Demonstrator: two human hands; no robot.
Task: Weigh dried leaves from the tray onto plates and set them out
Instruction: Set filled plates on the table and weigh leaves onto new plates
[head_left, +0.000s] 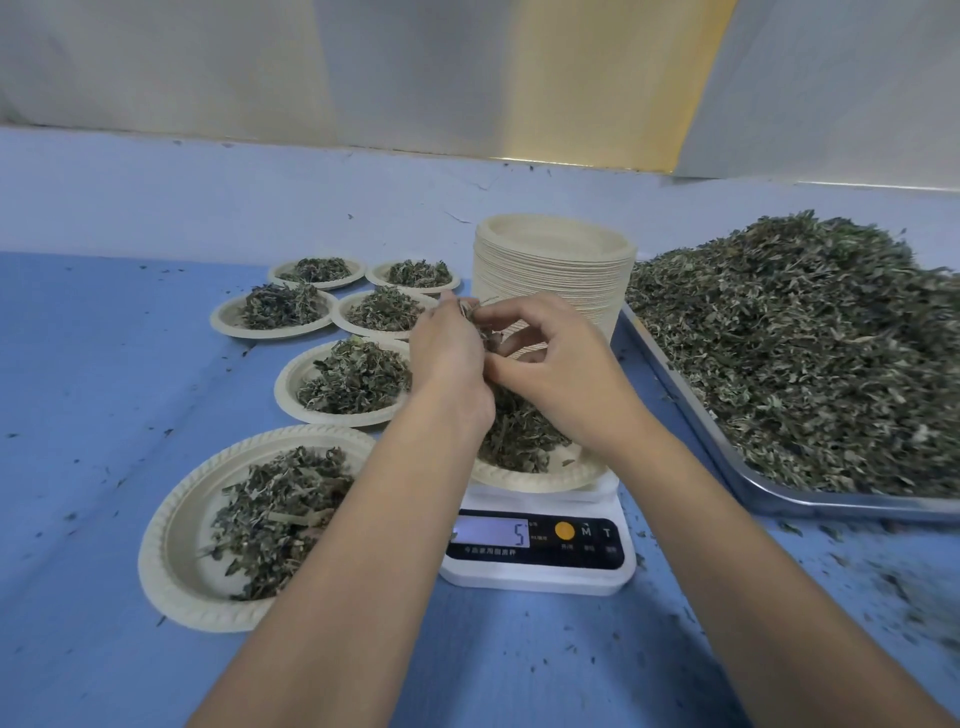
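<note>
A white kitchen scale (540, 566) stands in front of me, its display reading 5. On it sits a beige plate (540, 475) with a heap of dried leaves (519, 436). Above that plate my left hand (447, 353) and my right hand (550, 358) meet, both pinching a small clump of dried leaves (480, 322) between the fingers. A metal tray (691, 410) at the right holds a big pile of dried leaves (810, 343). Several filled plates lie to the left, the nearest plate (171, 525) by my left forearm.
A tall stack of empty beige plates (553, 270) stands behind the scale, next to the tray. Leaf crumbs litter the blue cloth (78, 415), thickest at the lower right. A pale wall runs behind the table.
</note>
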